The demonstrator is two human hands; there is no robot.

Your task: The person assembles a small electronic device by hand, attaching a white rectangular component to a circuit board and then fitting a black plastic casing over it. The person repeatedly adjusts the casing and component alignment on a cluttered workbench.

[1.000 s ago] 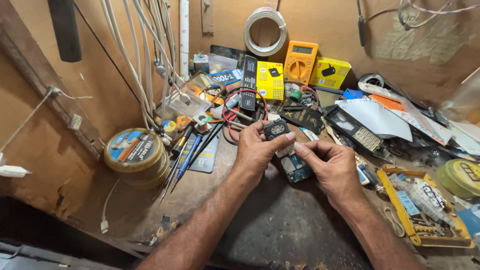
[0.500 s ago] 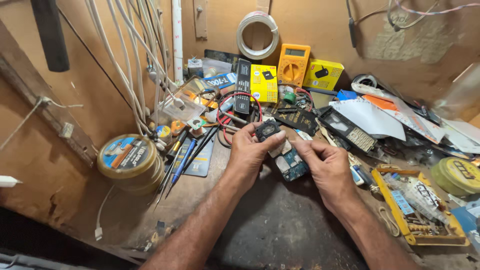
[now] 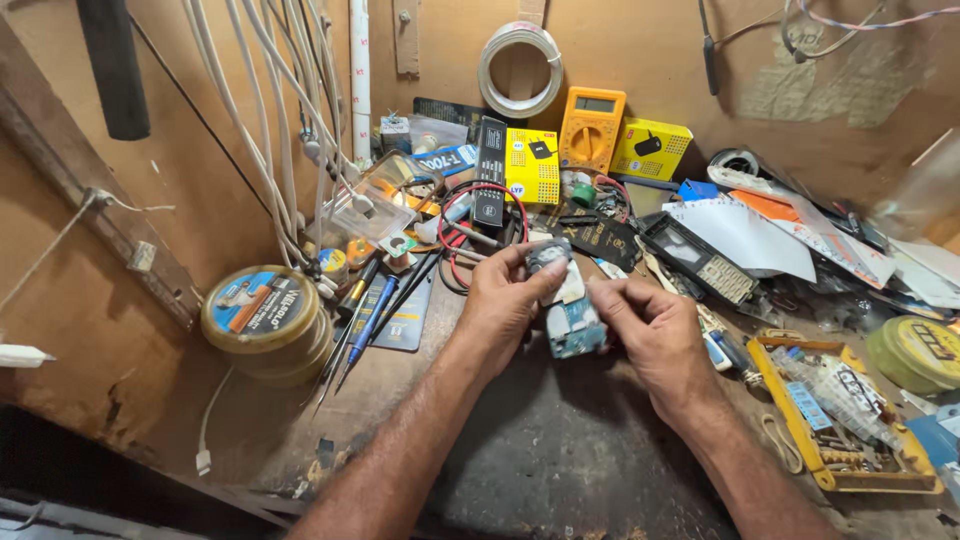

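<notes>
My left hand (image 3: 505,300) and right hand (image 3: 648,325) meet over the dark worn workbench top (image 3: 560,460), roughly at its middle, forearms entering from the near edge and converging. Between them I hold the small opened electronic device with a bluish circuit board and a grey-white strip (image 3: 572,322), raised just off the surface. The left hand grips its upper end, thumb on top and fingers curled behind, pinching the dark square part there. The right hand pinches the opposite side between thumb and forefinger, its other fingers folded into the palm. Both wrists are bent inward, knuckles facing up.

Risk, as I judge it: the board is exposed and held only at its edges. Uneven pressure from the two pinches could flex it or tear the strip loose. A slip would drop it onto the cluttered bench.

To the left, the blue-handled screwdriver and dark probes (image 3: 372,322) lie fanned, tips toward the near-left corner, beside the round yellow tin with a blue label (image 3: 265,322). To the right, the yellow plastic parts tray (image 3: 830,478) sits close to my right wrist; a sweep of that forearm could catch it.

Farther back, the red and black test leads (image 3: 455,262) loop behind my left hand. At the rear edge stands the orange multimeter (image 3: 591,128), with the coil of white wire (image 3: 520,68) hung on the wall above.
</notes>
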